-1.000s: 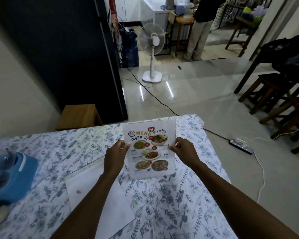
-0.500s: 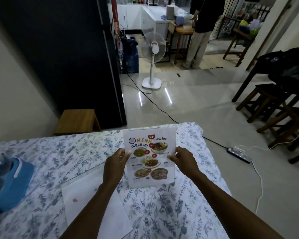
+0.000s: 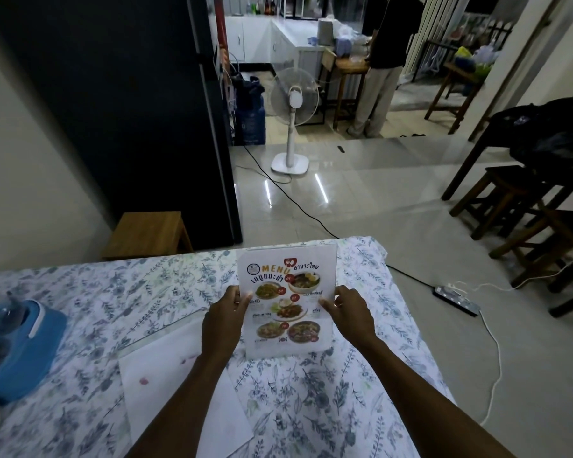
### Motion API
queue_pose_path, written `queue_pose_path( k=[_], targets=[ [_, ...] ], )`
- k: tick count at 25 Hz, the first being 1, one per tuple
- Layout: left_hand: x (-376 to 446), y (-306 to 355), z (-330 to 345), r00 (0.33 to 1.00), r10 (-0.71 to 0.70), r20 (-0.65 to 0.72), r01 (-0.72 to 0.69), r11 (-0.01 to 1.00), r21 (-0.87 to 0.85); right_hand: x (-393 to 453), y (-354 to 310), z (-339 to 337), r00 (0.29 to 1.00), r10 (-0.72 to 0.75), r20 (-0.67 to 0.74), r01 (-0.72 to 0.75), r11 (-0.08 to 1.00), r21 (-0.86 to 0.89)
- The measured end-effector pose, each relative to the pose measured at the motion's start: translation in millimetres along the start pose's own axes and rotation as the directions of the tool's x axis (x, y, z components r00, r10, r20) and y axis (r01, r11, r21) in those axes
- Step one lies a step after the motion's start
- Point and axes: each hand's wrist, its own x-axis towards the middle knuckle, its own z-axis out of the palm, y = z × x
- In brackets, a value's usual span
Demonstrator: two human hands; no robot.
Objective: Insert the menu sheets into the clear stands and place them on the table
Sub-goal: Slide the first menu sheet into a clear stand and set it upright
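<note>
A: The menu sheet stands upright in the clear stand on the table, near its far edge.

B: Left hand and right hand pinch its side edges. Better to press the base flat and release both together.

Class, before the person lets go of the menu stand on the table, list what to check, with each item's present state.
1. Menu sheet inside clear stand, print facing the wearer: ok.
2. Stand upright: ok.
3. Stand's base flat on the tablecloth: cannot tell.
4. Left hand and right hand grip opposite edges: ok.
5. Stand sits well in from the table's far edge: ok.
</note>
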Motion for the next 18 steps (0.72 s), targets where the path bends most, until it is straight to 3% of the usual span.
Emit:
queue_pose_path(
  k=[5,8,18],
  targets=[
    [1,-1,0,0.996,-0.052,0.075,0.054,0.998,-0.027,-10,-8,8,0.995,0.087,-0.054,-0.085,0.996,0.041],
    [-2,-9,0,0.984,-0.100,0.144,0.093,0.994,0.053,-14,-9,13,0.988,0.153,-0.013,-0.152,0.987,0.046],
    [1,1,-24,0.972,-0.053,0.227,0.058,0.998,-0.014,-39,-34,-2,0.980,0.199,-0.023,-0.199,0.980,-0.005]
  ],
)
